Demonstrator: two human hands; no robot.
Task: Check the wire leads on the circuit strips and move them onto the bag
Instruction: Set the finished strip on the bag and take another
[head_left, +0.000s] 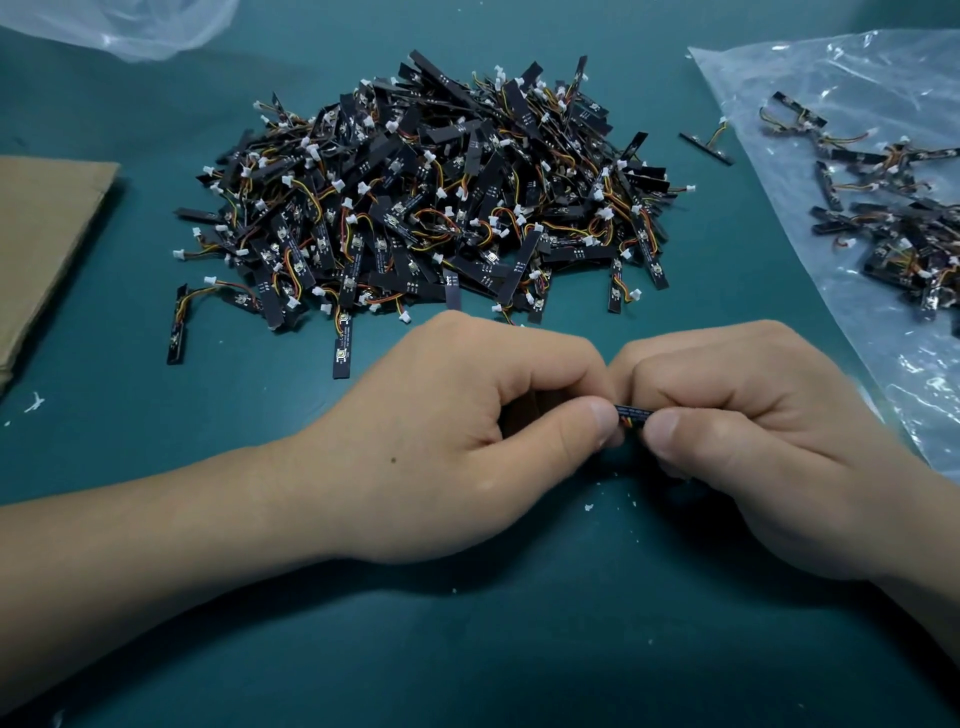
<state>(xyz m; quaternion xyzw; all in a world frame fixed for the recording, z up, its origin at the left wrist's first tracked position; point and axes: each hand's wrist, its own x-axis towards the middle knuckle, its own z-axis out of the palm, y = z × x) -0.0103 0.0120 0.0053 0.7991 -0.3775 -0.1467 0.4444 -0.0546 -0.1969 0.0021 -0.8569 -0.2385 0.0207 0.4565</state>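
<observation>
Both hands sit low and close to the camera over the green table (519, 649), knuckles nearly touching. The left hand (467, 441) and right hand (753, 441) are each curled and pinching one little black strip (635, 415) between thumb and fingers. All you can see of it is a short bit in the gap between the two thumbs, with a peek of red and yellow wires (625, 424) just under it. Can't tell how the rest of it lies, the fingers cover it.

Behind the hands is the big pile (426, 197) of the same black strips, all tangled up with orange, yellow and red wires and small white plugs. A couple of strips lie loose at the near edge: one loose strip (341, 349) points towards the left hand, and another stray strip (176, 332) is off by the pile's left corner.

Over on the right, the clear plastic bag (831, 73) lies flat on the table with a smaller bunch of strips (893, 223) on it. One single strip (706, 143) sits on the bare table between the pile and the bag, just beside the bag's edge, not on it.

Far left there's a piece of brown cardboard (47, 234), and in the top left corner another sheet of clear plastic (130, 26). A few white crumbs (588, 507) lie on the table near the hands.
</observation>
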